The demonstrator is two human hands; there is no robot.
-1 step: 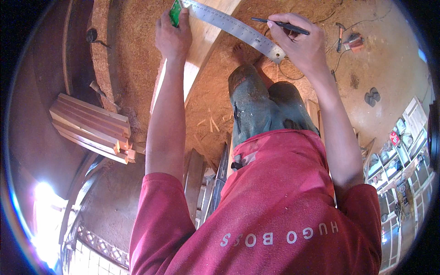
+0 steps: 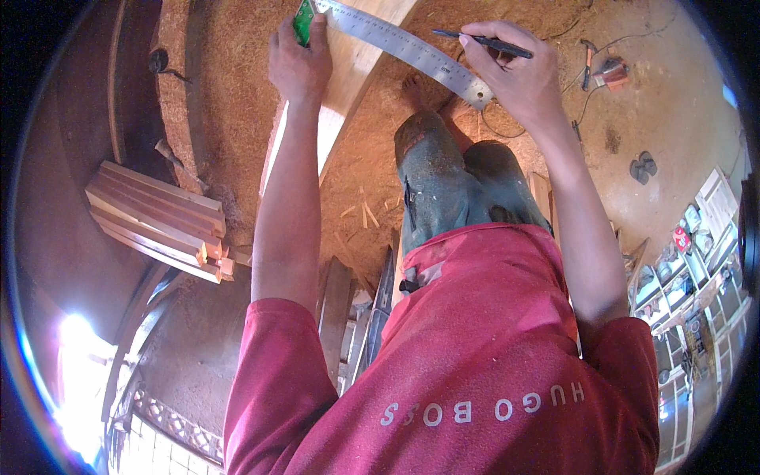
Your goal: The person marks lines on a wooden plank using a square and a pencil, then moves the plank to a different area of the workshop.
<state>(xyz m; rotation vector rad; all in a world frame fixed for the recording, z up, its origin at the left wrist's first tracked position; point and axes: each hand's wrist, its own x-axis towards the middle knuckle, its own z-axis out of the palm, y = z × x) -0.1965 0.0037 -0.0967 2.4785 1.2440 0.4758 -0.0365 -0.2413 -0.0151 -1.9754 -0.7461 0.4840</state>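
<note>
My left hand [image 2: 299, 70] is closed around the green handle of a try square [image 2: 408, 49], its thumb on top where handle and blade meet. The long metal blade, marked with a scale, lies across a pale wooden board [image 2: 358, 62] and juts past the board's right edge. Above the blade's free end, my right hand [image 2: 524, 83] grips a dark pen [image 2: 507, 49] between thumb and fingers. The pen's tip points left, towards the board, and appears apart from it.
Wood shavings cover the floor [image 2: 467, 24]. Stacked wooden strips [image 2: 154, 214] lie at the left, near a hammer-like tool [image 2: 178, 162]. At the right are an orange-and-dark corded tool [image 2: 611, 73], another hammer-like tool [image 2: 587, 63], sandals [image 2: 643, 167] and a shelf rack [image 2: 681, 297].
My right hand and the pen have shifted very slightly to the left. My left hand, the try square and the board stay where they were.
</note>
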